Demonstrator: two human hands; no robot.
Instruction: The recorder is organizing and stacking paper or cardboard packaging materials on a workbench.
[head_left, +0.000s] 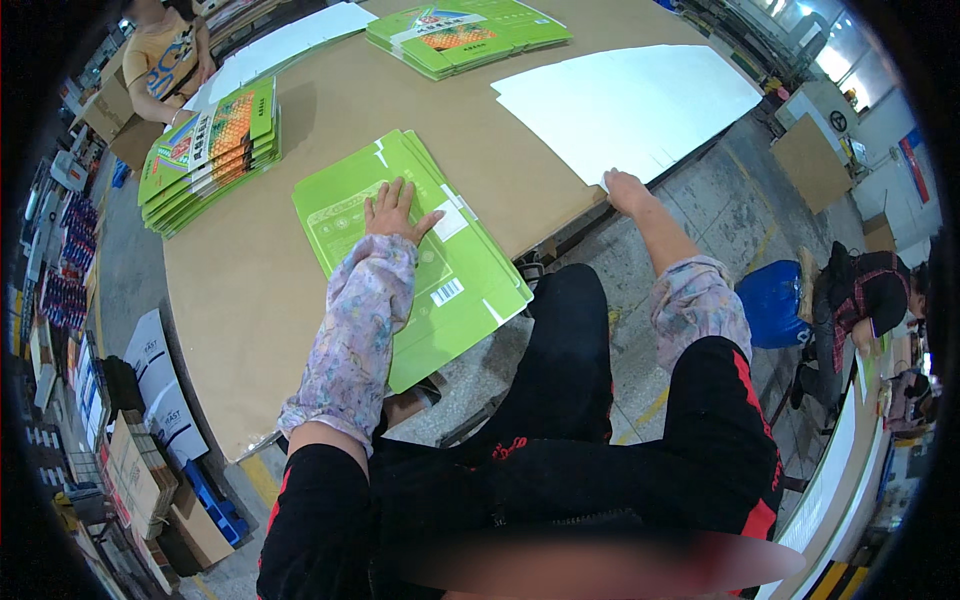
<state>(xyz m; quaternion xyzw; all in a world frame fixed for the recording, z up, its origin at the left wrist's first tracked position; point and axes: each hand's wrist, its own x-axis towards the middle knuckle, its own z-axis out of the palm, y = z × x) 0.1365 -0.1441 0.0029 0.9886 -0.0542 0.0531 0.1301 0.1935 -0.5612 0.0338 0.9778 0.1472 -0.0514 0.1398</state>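
My left hand lies with fingers spread on a small stack of flat green cardboard box blanks at the table's near edge. The top blank shows a barcode and a white patch. To the right, my right hand pinches the near corner of a large white cardboard sheet. That white sheet lies on the table and reaches past its right edge. My fingers are closed on the corner, and their tips are partly hidden.
On the brown table, a stack of printed green blanks sits at the left and another stack at the far side. One person stands far left; another person is at the right beside a blue barrel. Folded cartons lean at lower left.
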